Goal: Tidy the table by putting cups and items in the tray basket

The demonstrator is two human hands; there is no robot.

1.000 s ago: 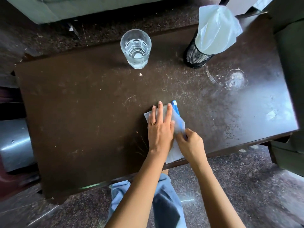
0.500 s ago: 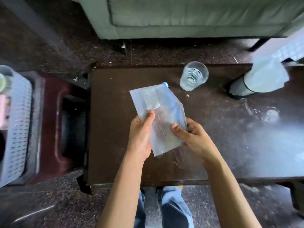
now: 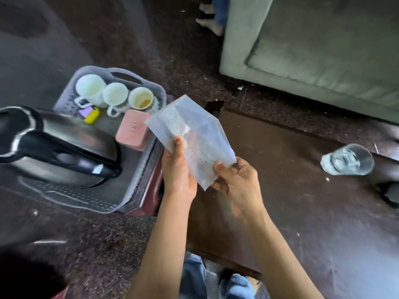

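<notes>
A clear plastic pouch (image 3: 194, 137) is held up in the air between the dark wooden table (image 3: 302, 201) and the grey tray basket (image 3: 71, 192). My left hand (image 3: 178, 171) pinches its left edge and my right hand (image 3: 237, 184) pinches its lower right corner. The basket stands on a dark red stool to the left of the table. It holds three white cups (image 3: 114, 96), a pink box (image 3: 132, 129), a steel kettle (image 3: 54, 145) and small yellow and purple items (image 3: 90, 115). A glass of water (image 3: 347, 159) stands on the table at the right.
A grey sofa (image 3: 313, 46) fills the upper right, close behind the table. A person's bare feet (image 3: 210, 18) show at the top by the sofa's corner. A dark object (image 3: 388, 193) sits at the table's right edge. My knees in jeans (image 3: 194, 277) are below the table edge.
Both hands lifted the pouch off the table and carried it left, toward the basket. The view swung left, so the basket and kettle came into sight and the glass slid to the right edge.
</notes>
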